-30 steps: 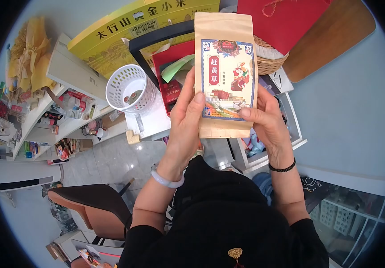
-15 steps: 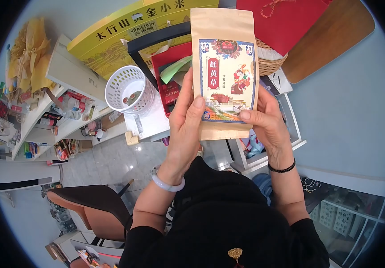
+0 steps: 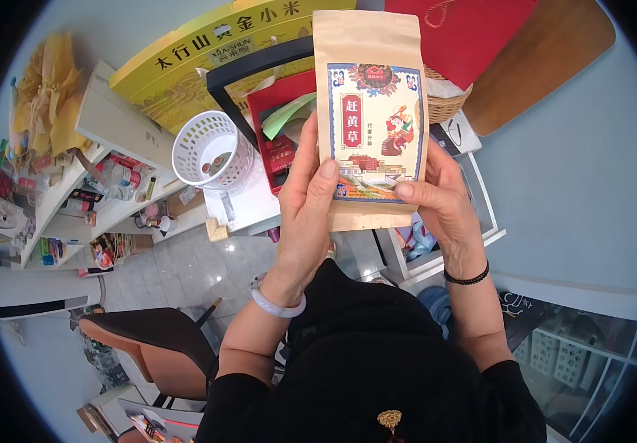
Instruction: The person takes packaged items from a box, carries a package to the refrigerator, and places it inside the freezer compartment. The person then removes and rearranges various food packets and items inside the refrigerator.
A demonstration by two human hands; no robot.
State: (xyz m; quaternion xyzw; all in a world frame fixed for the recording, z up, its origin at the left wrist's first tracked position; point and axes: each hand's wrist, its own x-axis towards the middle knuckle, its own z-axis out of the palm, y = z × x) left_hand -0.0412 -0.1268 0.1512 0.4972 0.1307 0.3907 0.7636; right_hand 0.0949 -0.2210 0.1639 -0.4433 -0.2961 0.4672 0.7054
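Observation:
A brown kraft paper packet (image 3: 369,40) with a colourful printed label faces me, held upright between both hands. My left hand (image 3: 305,188) grips its lower left edge, with the thumb on the front and the fingers behind. On the lower right, my right hand (image 3: 444,196) holds it in the same way, thumb pressed over the label's bottom corner. The fingers behind the packet are partly hidden. Just beyond my left hand are a red box (image 3: 278,151) and a green sheet (image 3: 289,116), both partly covered by the packet.
A white perforated basket (image 3: 213,151) stands on the table to the left. Behind are a yellow printed box (image 3: 186,66), a red bag (image 3: 466,37) and a wicker basket (image 3: 448,103). An open drawer (image 3: 444,262) juts out below right; a chair (image 3: 156,343) stands lower left.
Very little differs. The view has shifted slightly, and the packet's top leans a touch further left. Both hands keep the same hold.

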